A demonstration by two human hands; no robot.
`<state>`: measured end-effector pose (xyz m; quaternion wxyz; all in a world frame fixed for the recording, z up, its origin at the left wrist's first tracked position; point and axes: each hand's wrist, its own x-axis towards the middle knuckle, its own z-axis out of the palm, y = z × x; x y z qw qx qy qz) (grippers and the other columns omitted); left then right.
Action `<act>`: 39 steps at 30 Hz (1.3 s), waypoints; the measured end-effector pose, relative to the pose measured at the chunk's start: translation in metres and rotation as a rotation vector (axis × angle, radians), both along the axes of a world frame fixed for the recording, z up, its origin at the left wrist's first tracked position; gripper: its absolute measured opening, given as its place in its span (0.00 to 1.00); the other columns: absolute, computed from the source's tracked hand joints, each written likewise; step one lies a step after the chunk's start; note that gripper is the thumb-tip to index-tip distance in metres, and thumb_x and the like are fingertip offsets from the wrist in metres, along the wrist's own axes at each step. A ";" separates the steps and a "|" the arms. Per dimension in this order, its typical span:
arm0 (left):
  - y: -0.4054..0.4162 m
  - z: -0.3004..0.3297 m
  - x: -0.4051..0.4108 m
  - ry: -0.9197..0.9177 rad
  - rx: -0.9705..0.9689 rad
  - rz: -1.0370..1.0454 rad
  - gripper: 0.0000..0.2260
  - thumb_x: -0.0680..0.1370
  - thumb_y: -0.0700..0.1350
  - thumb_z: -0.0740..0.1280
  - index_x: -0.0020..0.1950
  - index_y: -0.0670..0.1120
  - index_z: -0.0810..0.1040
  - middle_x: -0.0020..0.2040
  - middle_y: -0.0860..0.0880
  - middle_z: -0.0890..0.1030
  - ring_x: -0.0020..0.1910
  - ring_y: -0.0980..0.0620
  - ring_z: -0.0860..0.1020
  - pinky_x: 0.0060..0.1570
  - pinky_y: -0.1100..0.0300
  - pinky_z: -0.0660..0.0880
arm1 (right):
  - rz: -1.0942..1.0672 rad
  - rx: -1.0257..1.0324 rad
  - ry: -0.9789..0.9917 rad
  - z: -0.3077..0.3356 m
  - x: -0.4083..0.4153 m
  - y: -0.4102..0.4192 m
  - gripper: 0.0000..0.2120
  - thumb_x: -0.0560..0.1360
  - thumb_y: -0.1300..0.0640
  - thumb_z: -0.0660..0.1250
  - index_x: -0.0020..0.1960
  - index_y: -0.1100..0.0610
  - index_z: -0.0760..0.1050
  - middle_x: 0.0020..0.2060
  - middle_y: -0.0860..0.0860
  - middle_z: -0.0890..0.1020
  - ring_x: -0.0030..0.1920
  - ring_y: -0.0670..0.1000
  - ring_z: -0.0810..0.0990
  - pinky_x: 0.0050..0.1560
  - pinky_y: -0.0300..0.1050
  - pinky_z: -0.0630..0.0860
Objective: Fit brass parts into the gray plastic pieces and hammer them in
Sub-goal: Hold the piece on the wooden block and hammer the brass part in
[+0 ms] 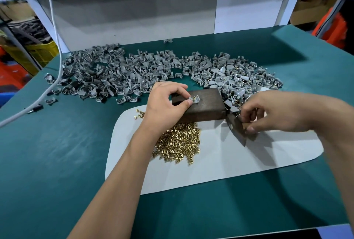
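The left hand is reaching forward, thumb and forefinger pinched together; the right hand is angling in from the right, fingers curled downward in a grip.

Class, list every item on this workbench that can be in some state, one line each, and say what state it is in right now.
Gray piece on block: brass part standing up in it, pinched by left hand.
Block: lying flat, partly on the white mat.
Hammer: lying on the mat, right hand gripping its handle.
Loose brass parts: heaped on the mat.
Gray pieces: spread loose behind the block.
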<state>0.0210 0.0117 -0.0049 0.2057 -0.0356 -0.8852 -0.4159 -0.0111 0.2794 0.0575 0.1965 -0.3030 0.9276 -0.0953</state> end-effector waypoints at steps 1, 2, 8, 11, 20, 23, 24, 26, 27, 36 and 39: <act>0.000 0.000 0.000 -0.006 -0.002 0.000 0.06 0.72 0.43 0.78 0.41 0.53 0.84 0.55 0.56 0.84 0.63 0.53 0.75 0.65 0.61 0.66 | 0.002 -0.015 -0.007 0.004 -0.001 0.002 0.04 0.74 0.56 0.77 0.44 0.50 0.83 0.38 0.44 0.84 0.39 0.42 0.81 0.45 0.42 0.77; 0.000 0.000 0.000 -0.014 -0.002 -0.001 0.07 0.73 0.43 0.78 0.41 0.53 0.83 0.55 0.56 0.84 0.63 0.53 0.74 0.64 0.62 0.65 | 0.001 -0.033 -0.007 0.009 -0.003 0.005 0.04 0.75 0.56 0.76 0.44 0.49 0.83 0.38 0.43 0.84 0.39 0.41 0.81 0.44 0.41 0.77; 0.000 0.002 0.001 -0.055 0.018 -0.019 0.07 0.74 0.43 0.77 0.41 0.54 0.83 0.57 0.56 0.83 0.65 0.53 0.72 0.65 0.63 0.62 | -0.104 -0.362 -0.040 0.023 -0.006 0.006 0.06 0.81 0.60 0.66 0.46 0.56 0.79 0.38 0.48 0.86 0.38 0.45 0.84 0.42 0.40 0.79; -0.001 0.003 0.001 -0.069 0.020 -0.028 0.08 0.74 0.43 0.77 0.41 0.55 0.83 0.57 0.56 0.83 0.66 0.53 0.72 0.67 0.60 0.63 | -0.222 -0.584 0.051 0.014 -0.006 -0.014 0.13 0.84 0.58 0.62 0.43 0.61 0.76 0.34 0.55 0.82 0.32 0.50 0.76 0.34 0.46 0.75; -0.002 0.003 0.000 -0.074 0.010 -0.038 0.08 0.74 0.43 0.77 0.41 0.56 0.82 0.58 0.55 0.83 0.67 0.51 0.73 0.70 0.56 0.64 | -0.118 -0.467 0.394 0.004 -0.001 -0.059 0.16 0.85 0.51 0.59 0.38 0.49 0.68 0.34 0.49 0.78 0.36 0.52 0.77 0.38 0.51 0.70; -0.003 0.003 0.000 -0.085 0.009 -0.051 0.07 0.75 0.43 0.76 0.42 0.55 0.83 0.58 0.55 0.83 0.67 0.50 0.73 0.71 0.53 0.64 | -0.157 -0.657 0.515 0.001 0.003 -0.065 0.10 0.84 0.50 0.58 0.46 0.49 0.73 0.34 0.48 0.77 0.34 0.53 0.74 0.37 0.50 0.69; -0.003 0.003 0.000 -0.085 0.011 -0.051 0.07 0.75 0.43 0.76 0.42 0.54 0.83 0.58 0.55 0.83 0.67 0.50 0.73 0.71 0.52 0.64 | -0.170 -0.646 0.543 -0.001 0.005 -0.067 0.10 0.84 0.49 0.57 0.50 0.50 0.75 0.35 0.49 0.78 0.34 0.55 0.75 0.37 0.50 0.71; -0.002 0.004 0.000 -0.082 0.019 -0.047 0.07 0.74 0.43 0.77 0.41 0.54 0.83 0.58 0.54 0.84 0.67 0.49 0.73 0.71 0.50 0.65 | -0.174 -0.475 0.500 -0.008 0.008 -0.071 0.10 0.85 0.48 0.57 0.53 0.50 0.75 0.39 0.52 0.80 0.37 0.58 0.79 0.40 0.51 0.76; -0.002 0.005 0.001 -0.081 0.025 -0.044 0.07 0.74 0.42 0.77 0.41 0.54 0.83 0.58 0.54 0.84 0.66 0.49 0.74 0.71 0.50 0.65 | -0.185 -0.378 0.447 -0.010 0.008 -0.071 0.10 0.85 0.48 0.57 0.51 0.49 0.74 0.39 0.51 0.80 0.36 0.57 0.80 0.40 0.52 0.77; -0.001 0.004 0.000 -0.079 0.043 -0.056 0.07 0.74 0.42 0.77 0.41 0.53 0.84 0.57 0.52 0.84 0.64 0.51 0.77 0.71 0.47 0.67 | -0.217 -0.511 0.612 0.005 0.009 -0.075 0.13 0.84 0.46 0.55 0.55 0.51 0.75 0.38 0.56 0.79 0.36 0.61 0.74 0.38 0.51 0.72; -0.001 0.004 -0.001 -0.066 0.069 -0.081 0.08 0.73 0.38 0.77 0.40 0.51 0.83 0.56 0.48 0.85 0.60 0.51 0.80 0.69 0.47 0.70 | -0.180 -0.250 0.473 -0.002 0.016 -0.082 0.11 0.86 0.48 0.56 0.56 0.52 0.74 0.41 0.55 0.79 0.40 0.60 0.76 0.41 0.51 0.73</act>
